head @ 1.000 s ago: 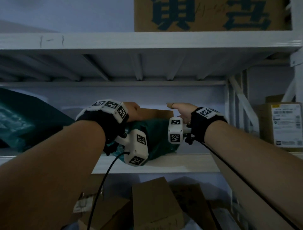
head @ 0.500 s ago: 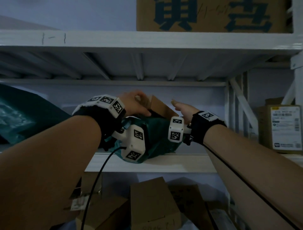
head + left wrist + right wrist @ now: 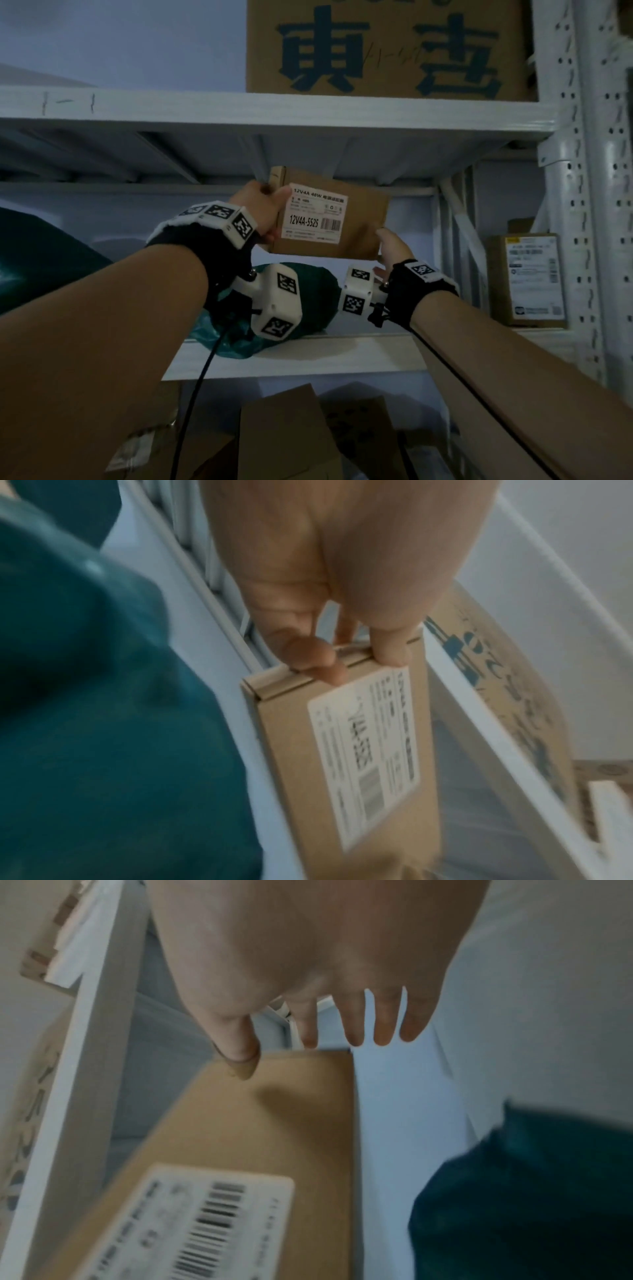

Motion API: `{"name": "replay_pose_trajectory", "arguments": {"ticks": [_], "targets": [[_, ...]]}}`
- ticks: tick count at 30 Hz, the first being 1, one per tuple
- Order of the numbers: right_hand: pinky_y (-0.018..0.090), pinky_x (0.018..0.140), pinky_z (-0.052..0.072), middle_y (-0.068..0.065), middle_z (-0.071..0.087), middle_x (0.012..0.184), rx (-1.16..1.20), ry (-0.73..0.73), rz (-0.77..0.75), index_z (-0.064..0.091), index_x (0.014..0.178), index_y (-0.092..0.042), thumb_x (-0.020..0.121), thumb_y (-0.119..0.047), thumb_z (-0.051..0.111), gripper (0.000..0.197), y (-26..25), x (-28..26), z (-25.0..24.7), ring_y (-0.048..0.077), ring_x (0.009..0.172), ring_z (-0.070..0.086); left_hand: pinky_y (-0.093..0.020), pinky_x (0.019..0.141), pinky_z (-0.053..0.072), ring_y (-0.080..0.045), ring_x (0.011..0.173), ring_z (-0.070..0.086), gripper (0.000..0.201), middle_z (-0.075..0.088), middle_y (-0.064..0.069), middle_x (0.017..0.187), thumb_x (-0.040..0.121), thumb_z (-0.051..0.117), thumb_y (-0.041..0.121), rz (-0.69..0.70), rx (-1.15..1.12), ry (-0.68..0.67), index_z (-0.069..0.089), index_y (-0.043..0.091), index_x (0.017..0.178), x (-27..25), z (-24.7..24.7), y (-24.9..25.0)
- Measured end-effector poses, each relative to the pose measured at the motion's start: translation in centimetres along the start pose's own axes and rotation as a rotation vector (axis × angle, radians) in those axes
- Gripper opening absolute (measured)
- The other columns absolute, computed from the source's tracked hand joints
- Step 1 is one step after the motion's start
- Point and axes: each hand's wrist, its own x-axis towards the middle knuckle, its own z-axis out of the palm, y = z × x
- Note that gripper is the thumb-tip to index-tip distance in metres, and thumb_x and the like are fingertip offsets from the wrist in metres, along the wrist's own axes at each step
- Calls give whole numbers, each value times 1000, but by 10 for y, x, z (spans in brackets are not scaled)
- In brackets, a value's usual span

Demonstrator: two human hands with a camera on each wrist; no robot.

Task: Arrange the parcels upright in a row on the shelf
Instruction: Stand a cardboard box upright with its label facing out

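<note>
The left hand (image 3: 263,209) grips the left end of a brown box (image 3: 359,222), held up in the air above the shelf (image 3: 342,353). The box lies longways from left to right, its label facing near. The right hand (image 3: 390,246) is open, with its thumb touching the right end.

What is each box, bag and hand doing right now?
brown box: lifted off the shelf, label facing us
left hand: gripping the box's left end
right hand: fingers straight, touching the box's right corner
green bag: lying on the shelf
labelled box: standing upright at right
</note>
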Motion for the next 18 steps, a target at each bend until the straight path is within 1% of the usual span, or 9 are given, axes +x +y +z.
{"name": "replay_pose_trajectory", "arguments": {"ticks": [2, 4, 7, 9, 10, 12, 13, 15, 18], "targets": [[40, 102, 38, 11, 38, 150, 19, 18, 3, 31, 146, -17, 86, -55, 51, 74, 0, 0, -5, 31, 132, 42, -14, 32, 40, -20, 48, 52, 41, 64, -14, 82, 96, 39, 45, 8, -6, -43, 58, 8, 98, -4, 9, 5], [47, 109, 37, 15, 42, 147, 35, 55, 3, 33, 145, -14, 84, -57, 50, 76, 0, 4, -15, 34, 130, 45, -17, 36, 41, -22, 48, 52, 42, 60, -11, 72, 96, 38, 46, 8, 50, -59, 59, 10, 93, -10, 19, 9], [51, 104, 41, 14, 50, 139, 25, 120, 18, 39, 142, -13, 82, -53, 53, 73, 1, 7, -34, 36, 121, 52, -22, 46, 34, -21, 56, 54, 52, 56, -13, 72, 94, 38, 52, 42, 158, -66, 66, 8, 93, -18, 33, 16], [49, 104, 42, 15, 50, 139, -9, 159, 39, 40, 141, -11, 86, -48, 50, 67, 1, 10, -45, 36, 120, 53, -24, 49, 32, -20, 57, 54, 49, 65, -23, 87, 93, 42, 50, 83, 222, -81, 63, 10, 76, -24, 42, 22], [48, 105, 41, 17, 48, 141, -50, 174, 54, 39, 141, -8, 90, -46, 46, 64, 1, 11, -49, 36, 122, 51, -24, 54, 36, -21, 66, 58, 44, 67, -23, 100, 94, 44, 45, 93, 259, -109, 63, 7, 80, -26, 48, 25], [47, 107, 39, 20, 45, 143, -134, 192, 79, 38, 141, -4, 95, -43, 37, 60, 0, 9, -54, 36, 125, 49, -27, 66, 39, -23, 91, 61, 37, 65, -16, 120, 94, 51, 34, 99, 348, -183, 62, 3, 110, -32, 59, 29], [46, 108, 38, 20, 44, 143, -167, 201, 81, 37, 141, -3, 96, -43, 35, 60, -1, 8, -57, 36, 126, 48, -27, 68, 40, -24, 98, 60, 39, 63, -14, 125, 92, 55, 31, 101, 394, -224, 59, 3, 119, -35, 65, 30], [45, 108, 38, 19, 43, 144, -235, 231, 86, 35, 142, -5, 96, -43, 32, 60, -1, 5, -64, 36, 126, 47, -29, 74, 44, -27, 107, 60, 43, 60, -14, 128, 89, 60, 28, 101, 494, -281, 56, 4, 124, -40, 75, 30], [34, 105, 37, 17, 41, 147, -355, 271, 62, 37, 142, -7, 98, -38, 32, 55, -4, 3, -79, 33, 129, 46, -28, 86, 45, -28, 118, 57, 45, 58, -16, 131, 88, 63, 23, 86, 597, -349, 54, 2, 126, -47, 89, 26]]}}
